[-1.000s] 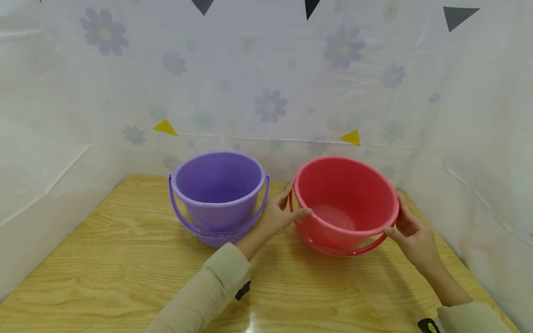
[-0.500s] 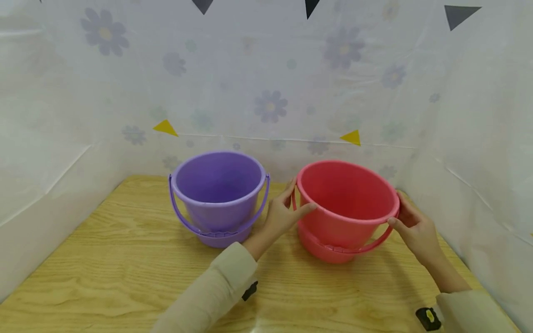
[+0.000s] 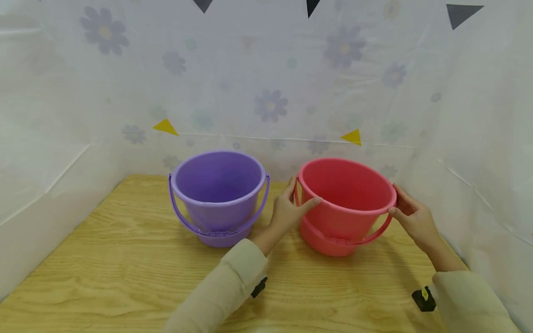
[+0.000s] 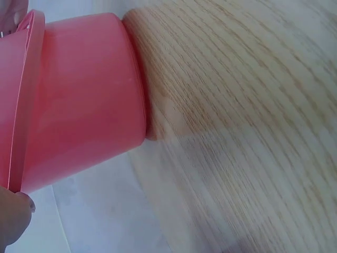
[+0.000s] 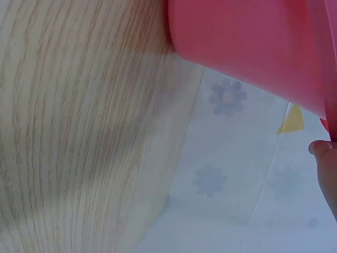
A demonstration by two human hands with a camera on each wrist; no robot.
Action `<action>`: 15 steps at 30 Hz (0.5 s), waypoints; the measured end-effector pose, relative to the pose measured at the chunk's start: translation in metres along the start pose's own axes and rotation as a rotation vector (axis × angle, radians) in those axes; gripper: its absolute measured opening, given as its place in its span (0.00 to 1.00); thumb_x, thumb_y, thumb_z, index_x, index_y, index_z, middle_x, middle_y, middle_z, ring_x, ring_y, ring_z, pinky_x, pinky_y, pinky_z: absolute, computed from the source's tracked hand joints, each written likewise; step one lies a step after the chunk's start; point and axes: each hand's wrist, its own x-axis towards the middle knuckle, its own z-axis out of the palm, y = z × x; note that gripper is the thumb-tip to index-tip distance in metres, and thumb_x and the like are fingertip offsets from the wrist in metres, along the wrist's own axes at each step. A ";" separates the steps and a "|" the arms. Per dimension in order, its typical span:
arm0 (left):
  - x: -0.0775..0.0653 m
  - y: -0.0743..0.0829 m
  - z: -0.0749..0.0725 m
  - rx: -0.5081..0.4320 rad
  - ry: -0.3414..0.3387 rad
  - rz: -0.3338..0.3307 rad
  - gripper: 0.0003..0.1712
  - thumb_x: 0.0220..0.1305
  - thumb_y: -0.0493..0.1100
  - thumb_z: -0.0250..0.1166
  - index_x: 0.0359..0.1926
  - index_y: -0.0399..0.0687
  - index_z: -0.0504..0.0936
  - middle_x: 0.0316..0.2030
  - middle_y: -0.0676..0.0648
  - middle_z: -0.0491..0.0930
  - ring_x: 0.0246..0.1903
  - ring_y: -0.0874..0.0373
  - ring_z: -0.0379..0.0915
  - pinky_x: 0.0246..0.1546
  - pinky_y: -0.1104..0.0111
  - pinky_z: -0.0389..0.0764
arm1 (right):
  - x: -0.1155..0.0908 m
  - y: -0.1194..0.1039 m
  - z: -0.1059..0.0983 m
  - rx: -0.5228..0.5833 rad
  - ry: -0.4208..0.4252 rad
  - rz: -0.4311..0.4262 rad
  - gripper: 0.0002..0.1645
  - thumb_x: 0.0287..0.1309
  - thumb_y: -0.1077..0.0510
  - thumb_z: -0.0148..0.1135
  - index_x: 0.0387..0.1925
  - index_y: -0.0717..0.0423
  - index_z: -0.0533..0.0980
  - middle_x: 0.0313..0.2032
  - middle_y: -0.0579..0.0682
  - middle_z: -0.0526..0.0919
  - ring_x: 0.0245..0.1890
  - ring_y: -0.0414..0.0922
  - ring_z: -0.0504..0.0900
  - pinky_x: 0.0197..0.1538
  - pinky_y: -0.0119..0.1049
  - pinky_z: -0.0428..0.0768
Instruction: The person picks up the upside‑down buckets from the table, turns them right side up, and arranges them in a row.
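My left hand (image 3: 287, 210) and right hand (image 3: 416, 224) grip a red plastic bucket (image 3: 333, 217) at opposite sides of its rim. Each thumb lies at the front of the rim, and the other fingers reach behind the side, partly hidden. The bucket's handle (image 3: 341, 241) hangs down across its front. In the left wrist view the bucket wall (image 4: 89, 89) runs down to a base right at the wooden surface. A fingertip (image 5: 320, 148) shows by the rim in the right wrist view. To the left stands a purple bucket (image 3: 220, 215), upright, its handle also lowered in front.
Both buckets are on a wood-grain table (image 3: 125, 268). A pale flowered sheet (image 3: 270, 69) hangs behind the table, with more sheeting along both sides. My left forearm sleeve (image 3: 225, 286) crosses in front of the purple bucket.
The red bucket has tipped back from leaning toward me to more upright, so its inner floor is now out of sight. Both hands moved with it; the purple bucket stayed put.
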 end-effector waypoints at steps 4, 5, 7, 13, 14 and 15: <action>0.001 0.000 0.003 0.002 -0.001 -0.021 0.63 0.41 0.71 0.66 0.71 0.44 0.51 0.70 0.46 0.51 0.67 0.54 0.55 0.62 0.65 0.66 | 0.003 0.002 -0.005 -0.039 -0.023 0.025 0.37 0.58 0.69 0.56 0.67 0.66 0.54 0.53 0.24 0.72 0.52 0.20 0.73 0.45 0.13 0.73; 0.002 0.000 0.003 0.002 0.000 -0.030 0.62 0.42 0.70 0.67 0.71 0.44 0.51 0.70 0.46 0.50 0.67 0.53 0.55 0.62 0.65 0.66 | 0.004 0.003 -0.006 -0.041 -0.030 0.035 0.37 0.58 0.69 0.55 0.67 0.65 0.54 0.53 0.24 0.72 0.52 0.20 0.73 0.46 0.13 0.73; 0.002 0.001 0.004 0.003 0.004 -0.048 0.62 0.43 0.69 0.68 0.71 0.44 0.51 0.71 0.45 0.49 0.67 0.53 0.54 0.63 0.65 0.66 | 0.004 0.003 -0.009 -0.104 -0.049 0.054 0.37 0.59 0.69 0.55 0.68 0.64 0.53 0.54 0.24 0.71 0.51 0.19 0.72 0.45 0.12 0.73; 0.004 -0.001 0.007 0.042 -0.002 -0.079 0.59 0.45 0.65 0.69 0.70 0.44 0.52 0.70 0.46 0.52 0.67 0.54 0.55 0.62 0.63 0.67 | 0.007 0.000 -0.017 -0.358 -0.106 0.130 0.37 0.62 0.64 0.54 0.67 0.71 0.50 0.61 0.27 0.62 0.49 0.12 0.67 0.44 0.09 0.71; 0.004 -0.001 0.008 0.052 -0.003 -0.081 0.59 0.45 0.64 0.70 0.70 0.44 0.52 0.70 0.46 0.53 0.67 0.53 0.55 0.62 0.63 0.67 | 0.007 -0.001 -0.018 -0.375 -0.114 0.143 0.38 0.62 0.64 0.54 0.67 0.71 0.50 0.62 0.28 0.60 0.48 0.11 0.66 0.44 0.09 0.71; 0.004 0.000 0.008 0.063 -0.003 -0.083 0.58 0.46 0.64 0.70 0.70 0.44 0.52 0.70 0.45 0.54 0.67 0.53 0.56 0.62 0.63 0.67 | 0.007 -0.002 -0.019 -0.386 -0.122 0.153 0.38 0.62 0.64 0.54 0.67 0.70 0.50 0.62 0.28 0.60 0.47 0.11 0.67 0.44 0.09 0.71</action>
